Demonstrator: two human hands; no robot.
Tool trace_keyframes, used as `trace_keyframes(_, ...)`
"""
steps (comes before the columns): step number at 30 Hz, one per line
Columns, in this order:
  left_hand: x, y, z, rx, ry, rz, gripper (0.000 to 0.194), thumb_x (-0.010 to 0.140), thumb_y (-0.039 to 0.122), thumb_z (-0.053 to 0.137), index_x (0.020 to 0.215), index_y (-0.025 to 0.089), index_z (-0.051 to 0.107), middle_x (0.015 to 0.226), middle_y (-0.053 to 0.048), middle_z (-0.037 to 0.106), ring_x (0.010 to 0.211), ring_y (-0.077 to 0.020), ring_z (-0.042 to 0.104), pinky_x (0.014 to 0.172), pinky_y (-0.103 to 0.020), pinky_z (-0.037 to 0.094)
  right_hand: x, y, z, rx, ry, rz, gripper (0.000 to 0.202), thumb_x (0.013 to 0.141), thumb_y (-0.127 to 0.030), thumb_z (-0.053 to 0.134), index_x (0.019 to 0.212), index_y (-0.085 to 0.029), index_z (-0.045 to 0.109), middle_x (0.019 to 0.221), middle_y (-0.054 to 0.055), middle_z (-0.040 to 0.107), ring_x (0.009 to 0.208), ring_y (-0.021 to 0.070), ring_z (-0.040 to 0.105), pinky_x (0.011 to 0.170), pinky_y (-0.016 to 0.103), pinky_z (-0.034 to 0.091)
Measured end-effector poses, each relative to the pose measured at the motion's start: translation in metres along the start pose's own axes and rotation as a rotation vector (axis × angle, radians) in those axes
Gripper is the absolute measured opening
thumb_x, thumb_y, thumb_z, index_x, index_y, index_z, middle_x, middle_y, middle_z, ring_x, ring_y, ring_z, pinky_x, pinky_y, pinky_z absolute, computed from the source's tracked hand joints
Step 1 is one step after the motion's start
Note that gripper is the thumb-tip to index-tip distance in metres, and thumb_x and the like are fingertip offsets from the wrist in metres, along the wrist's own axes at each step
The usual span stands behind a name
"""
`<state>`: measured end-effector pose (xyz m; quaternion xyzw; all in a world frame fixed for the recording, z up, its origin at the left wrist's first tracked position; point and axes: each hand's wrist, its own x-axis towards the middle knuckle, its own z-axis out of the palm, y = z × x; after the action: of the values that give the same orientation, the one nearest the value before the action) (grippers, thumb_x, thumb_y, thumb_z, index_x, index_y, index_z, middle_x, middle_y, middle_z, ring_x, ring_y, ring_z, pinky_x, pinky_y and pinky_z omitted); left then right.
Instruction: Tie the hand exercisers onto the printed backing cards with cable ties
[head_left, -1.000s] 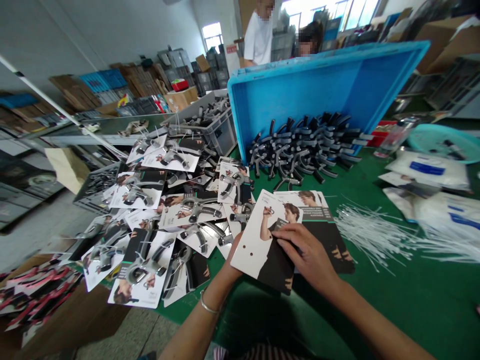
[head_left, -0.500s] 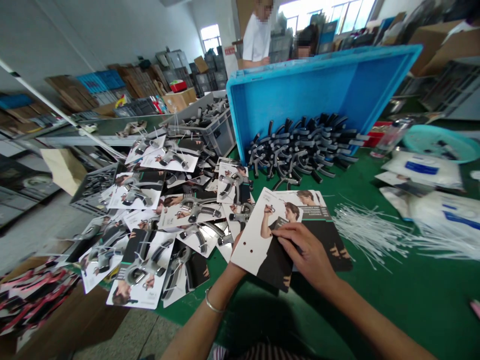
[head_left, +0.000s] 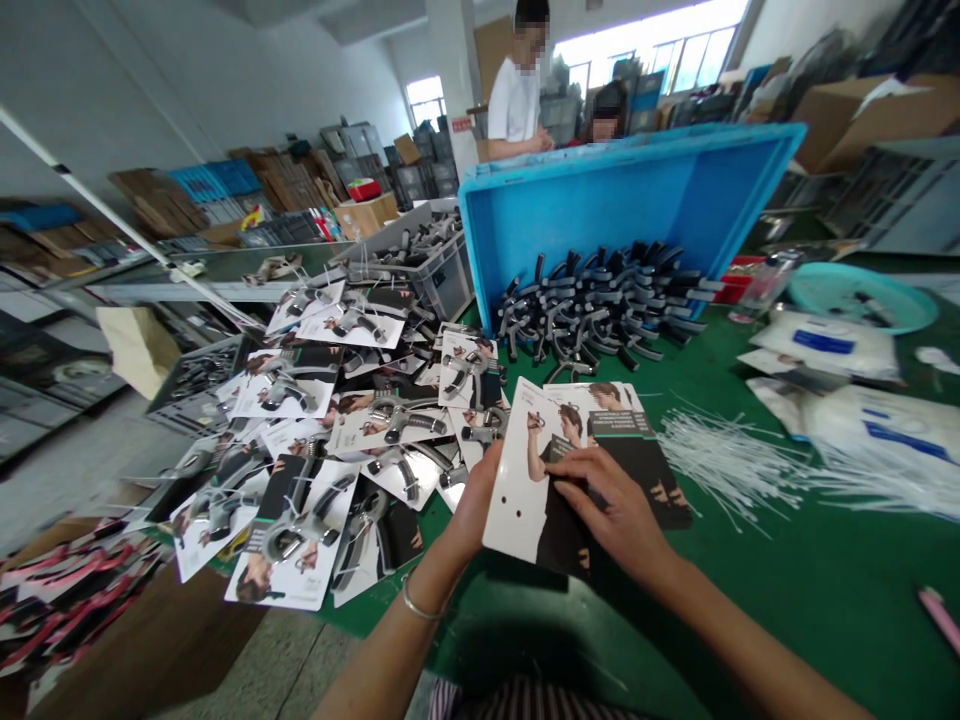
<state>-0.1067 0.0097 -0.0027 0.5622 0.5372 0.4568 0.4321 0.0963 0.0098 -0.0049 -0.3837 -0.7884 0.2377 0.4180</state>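
Note:
A printed backing card (head_left: 517, 505) with small punched holes is held tilted above the green table. My left hand (head_left: 478, 500) grips its left edge, the fingers hidden behind it. On the front of the card, my right hand (head_left: 611, 505) has thumb and fingertips pinched together; whatever lies between them is too small to make out. Beneath and behind the held card lies a stack of similar cards (head_left: 649, 470). Loose white cable ties (head_left: 731, 460) are spread to the right of my right hand. Left of my hands are heaped cards with hand grippers (head_left: 397, 420) attached.
A blue crate (head_left: 585, 195) tipped on its side has a pile of black-and-grey hand grippers (head_left: 592, 300) at its mouth. Grey crates (head_left: 442, 265) stand behind the heap. Plastic bags (head_left: 832, 345) and a turquoise basin (head_left: 862, 295) sit at right. Two people are beyond the crate.
The held card has turned a little more upright, and more of my left hand shows at its edge. My right hand keeps its pinch at the card. The camera view has shifted slightly.

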Motion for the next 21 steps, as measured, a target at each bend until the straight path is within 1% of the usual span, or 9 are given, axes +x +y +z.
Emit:
trace_keyframes(4, -0.012, 0.019, 0.004, 0.081, -0.027, 0.096, 0.026, 0.078, 0.024, 0.067, 0.104, 0.019, 0.065, 0.091, -0.005, 0.073, 0.078, -0.0195, 0.065, 0.072, -0.028, 0.05, -0.005, -0.007, -0.005, 0.01, 0.011, 0.021, 0.02, 0.096, -0.022, 0.055, 0.113, -0.024, 0.065, 0.11, 0.007, 0.062, 0.108, 0.0222, 0.059, 0.095, 0.04, 0.049)
trace_keyframes(7, -0.016, 0.029, 0.007, -0.035, -0.074, 0.097, 0.033, 0.079, 0.029, 0.069, 0.109, 0.019, 0.06, 0.096, -0.006, 0.073, 0.078, -0.0179, 0.065, 0.071, -0.027, 0.049, -0.006, -0.012, -0.007, 0.01, 0.041, 0.036, 0.019, 0.095, -0.021, 0.057, 0.112, -0.024, 0.064, 0.11, 0.007, 0.062, 0.107, 0.0224, 0.059, 0.095, 0.039, 0.049)
trace_keyframes(9, -0.017, 0.034, 0.009, -0.135, -0.102, 0.085, 0.036, 0.082, 0.035, 0.068, 0.112, 0.019, 0.058, 0.101, -0.007, 0.073, 0.079, -0.018, 0.066, 0.07, -0.027, 0.05, -0.005, -0.015, -0.009, 0.011, 0.057, 0.047, 0.015, 0.095, -0.021, 0.056, 0.107, -0.023, 0.064, 0.106, 0.006, 0.062, 0.104, 0.022, 0.06, 0.094, 0.039, 0.049)
trace_keyframes(11, -0.017, 0.039, 0.01, -0.205, -0.124, 0.06, 0.038, 0.088, 0.045, 0.06, 0.115, 0.018, 0.06, 0.104, -0.009, 0.072, 0.085, -0.0199, 0.067, 0.074, -0.029, 0.051, -0.004, -0.018, -0.011, 0.004, 0.078, 0.062, 0.008, 0.096, -0.021, 0.055, 0.099, -0.022, 0.063, 0.1, 0.005, 0.061, 0.099, 0.0216, 0.06, 0.091, 0.038, 0.05)
trace_keyframes(13, -0.018, 0.043, 0.01, -0.296, -0.165, 0.008, 0.049, 0.092, 0.056, 0.048, 0.115, 0.015, 0.063, 0.104, -0.013, 0.072, 0.093, -0.0238, 0.067, 0.082, -0.034, 0.052, -0.004, -0.02, -0.013, -0.02, 0.094, 0.063, 0.008, 0.097, -0.02, 0.053, 0.092, -0.021, 0.06, 0.098, 0.005, 0.061, 0.097, 0.0215, 0.061, 0.089, 0.038, 0.051)
trace_keyframes(15, -0.016, 0.042, 0.011, -0.403, -0.221, -0.063, 0.065, 0.09, 0.067, 0.042, 0.113, 0.011, 0.067, 0.1, -0.016, 0.073, 0.095, -0.0284, 0.068, 0.084, -0.039, 0.052, -0.004, -0.019, -0.011, -0.058, 0.091, 0.03, 0.011, 0.097, -0.018, 0.049, 0.092, -0.022, 0.057, 0.105, 0.006, 0.06, 0.102, 0.0218, 0.06, 0.092, 0.039, 0.051)
trace_keyframes(16, -0.015, 0.041, 0.011, -0.395, -0.194, -0.064, 0.064, 0.086, 0.067, 0.048, 0.112, 0.013, 0.069, 0.101, -0.015, 0.073, 0.096, -0.029, 0.068, 0.084, -0.039, 0.052, -0.005, -0.017, -0.009, -0.082, 0.086, 0.003, 0.012, 0.097, -0.016, 0.047, 0.093, -0.022, 0.057, 0.109, 0.007, 0.059, 0.107, 0.0222, 0.059, 0.095, 0.04, 0.051)
trace_keyframes(19, -0.013, 0.036, 0.008, -0.346, -0.107, -0.084, 0.049, 0.07, 0.051, 0.076, 0.105, 0.017, 0.072, 0.096, -0.009, 0.075, 0.093, -0.0287, 0.068, 0.082, -0.035, 0.052, -0.003, -0.009, -0.002, -0.15, 0.094, -0.089, 0.015, 0.096, -0.012, 0.045, 0.097, -0.023, 0.055, 0.118, 0.008, 0.057, 0.115, 0.0237, 0.056, 0.099, 0.044, 0.05)
trace_keyframes(21, -0.015, 0.033, 0.005, -0.341, -0.067, -0.15, 0.046, 0.066, 0.043, 0.079, 0.104, 0.018, 0.073, 0.088, -0.007, 0.075, 0.083, -0.0269, 0.069, 0.074, -0.033, 0.053, -0.001, -0.009, -0.002, -0.179, 0.123, -0.124, 0.016, 0.095, -0.01, 0.044, 0.096, -0.024, 0.053, 0.121, 0.009, 0.057, 0.117, 0.0247, 0.055, 0.102, 0.047, 0.049)
